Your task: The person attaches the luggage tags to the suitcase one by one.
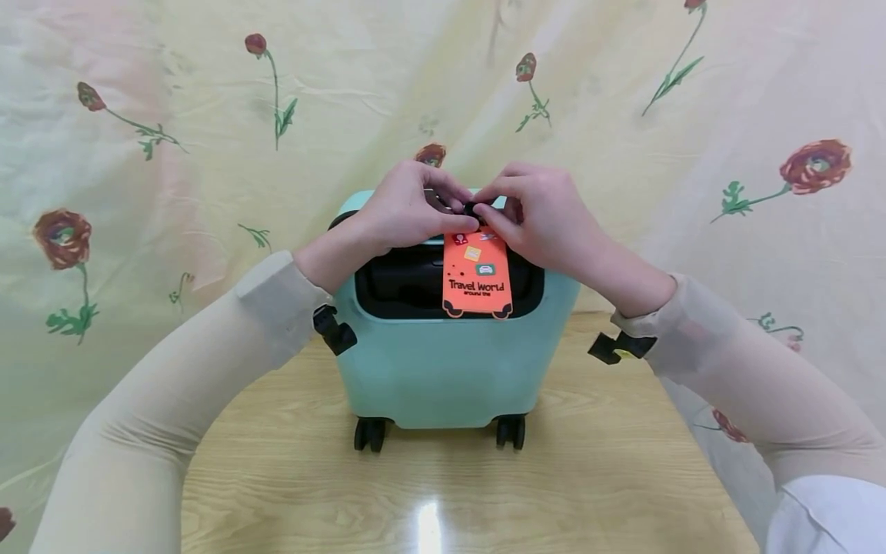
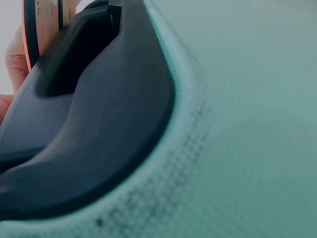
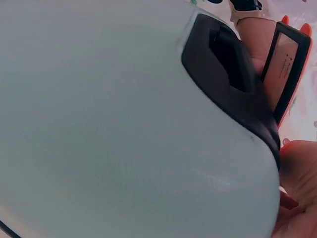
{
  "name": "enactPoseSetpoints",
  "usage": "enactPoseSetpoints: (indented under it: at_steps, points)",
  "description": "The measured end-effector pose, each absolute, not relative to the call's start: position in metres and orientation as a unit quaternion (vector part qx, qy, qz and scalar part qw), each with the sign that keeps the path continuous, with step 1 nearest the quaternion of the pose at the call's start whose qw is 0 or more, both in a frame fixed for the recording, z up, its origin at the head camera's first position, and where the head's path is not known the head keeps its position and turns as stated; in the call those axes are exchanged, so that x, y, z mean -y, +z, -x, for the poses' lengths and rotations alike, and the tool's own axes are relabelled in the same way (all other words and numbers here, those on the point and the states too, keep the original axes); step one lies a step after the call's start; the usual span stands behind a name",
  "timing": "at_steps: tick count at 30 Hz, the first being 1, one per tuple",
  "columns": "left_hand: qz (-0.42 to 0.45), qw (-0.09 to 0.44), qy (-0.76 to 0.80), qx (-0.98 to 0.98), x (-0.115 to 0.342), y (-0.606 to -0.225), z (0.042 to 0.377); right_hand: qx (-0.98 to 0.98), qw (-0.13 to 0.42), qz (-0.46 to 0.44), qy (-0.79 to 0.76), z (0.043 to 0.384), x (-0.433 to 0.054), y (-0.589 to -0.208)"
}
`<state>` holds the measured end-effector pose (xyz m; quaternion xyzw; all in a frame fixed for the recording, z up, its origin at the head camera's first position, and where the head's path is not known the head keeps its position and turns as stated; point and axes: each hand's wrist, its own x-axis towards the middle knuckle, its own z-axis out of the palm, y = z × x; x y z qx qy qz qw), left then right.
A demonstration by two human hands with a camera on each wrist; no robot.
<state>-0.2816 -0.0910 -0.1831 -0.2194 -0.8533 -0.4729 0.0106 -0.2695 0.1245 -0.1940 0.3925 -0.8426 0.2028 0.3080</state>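
Observation:
An orange luggage tag [image 1: 477, 271] printed "Travel World" hangs against the front of a mint-green suitcase [image 1: 443, 369]. My left hand [image 1: 414, 206] pinches the tag's black strap [image 1: 472, 209] from the left, thumb and fingertips together. From the other side, my right hand [image 1: 543, 215] pinches the same strap with thumb and forefinger. Most of the strap is hidden by the fingers. In the right wrist view the tag's back [image 3: 283, 69] shows a clear window with a black border. The suitcase's black recessed panel [image 2: 129, 94] fills much of the left wrist view.
The suitcase stands upright on black wheels [image 1: 510, 432] on a wood-grain table [image 1: 443, 492]. Close behind it hangs a pale cloth [image 1: 332, 85] printed with red flowers. Black wrist mounts [image 1: 335, 329] sit on both sleeves.

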Motion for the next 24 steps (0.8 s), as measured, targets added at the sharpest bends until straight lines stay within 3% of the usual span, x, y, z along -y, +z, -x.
enactPoseSetpoints:
  at_steps: [3,5,10,13,18,24]
  points:
    - [0.230,0.007,-0.474,0.850,0.091,-0.184,0.282,0.858,0.285,-0.358,0.233,0.274,-0.129,-0.190]
    - [0.239,0.005,-0.477,0.846,0.091,-0.184,0.282,0.881,0.237,-0.320,0.255,0.280,-0.132,-0.183]
    - [0.269,0.011,-0.485,0.832,0.092,-0.187,0.282,0.922,-0.007,-0.251,0.295,0.301,-0.133,-0.163]
    - [0.278,0.015,-0.485,0.829,0.092,-0.188,0.283,0.910,-0.107,-0.239,0.322,0.311,-0.131,-0.158]
    - [0.283,0.023,-0.492,0.823,0.092,-0.190,0.284,0.883,-0.159,-0.255,0.362,0.318,-0.130,-0.156]
    - [0.280,0.041,-0.498,0.820,0.091,-0.192,0.283,0.872,-0.158,-0.254,0.387,0.320,-0.129,-0.155]
